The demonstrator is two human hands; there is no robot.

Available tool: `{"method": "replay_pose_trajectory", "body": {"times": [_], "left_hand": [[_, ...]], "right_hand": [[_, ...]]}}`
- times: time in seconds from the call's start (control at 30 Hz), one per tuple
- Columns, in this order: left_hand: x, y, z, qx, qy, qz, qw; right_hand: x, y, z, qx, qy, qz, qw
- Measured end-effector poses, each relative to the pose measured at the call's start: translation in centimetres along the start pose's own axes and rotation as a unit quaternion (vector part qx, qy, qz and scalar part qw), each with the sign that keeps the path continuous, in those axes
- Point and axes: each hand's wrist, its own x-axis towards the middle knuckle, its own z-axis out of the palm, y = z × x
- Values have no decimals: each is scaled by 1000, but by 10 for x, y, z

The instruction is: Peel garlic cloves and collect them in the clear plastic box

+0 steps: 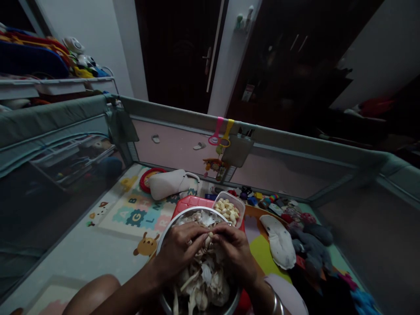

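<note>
Inside a playpen (183, 113), both hands (180, 245) (234, 247) pinch garlic (210, 235).

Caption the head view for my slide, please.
Left hand and right hand pinch a garlic clove above a bowl of skins, beside a tub of peeled cloves.

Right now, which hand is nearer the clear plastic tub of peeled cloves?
Right: the right hand is just this side of the tub; the left hand is farther left.
</note>
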Motion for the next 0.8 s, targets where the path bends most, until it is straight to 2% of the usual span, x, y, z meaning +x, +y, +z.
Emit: {"method": "replay_pose_trajectory", "body": {"times": [0.13,0.33,0.57,0.8], "left_hand": [[-2,-1,1,5,7,2,1000],[-5,-3,2,16,0,-29,999],[-2,-2,0,-25,-40,-69,997],[1,3,-2,-7,-40,-88,995]], "right_hand": [[-3,4,2,-48,17,-62,997],[-8,7,3,-156,36,-140,977],[-11,8,4,-167,41,-175,969],[-13,2,6,-181,15,-188,965]]}}
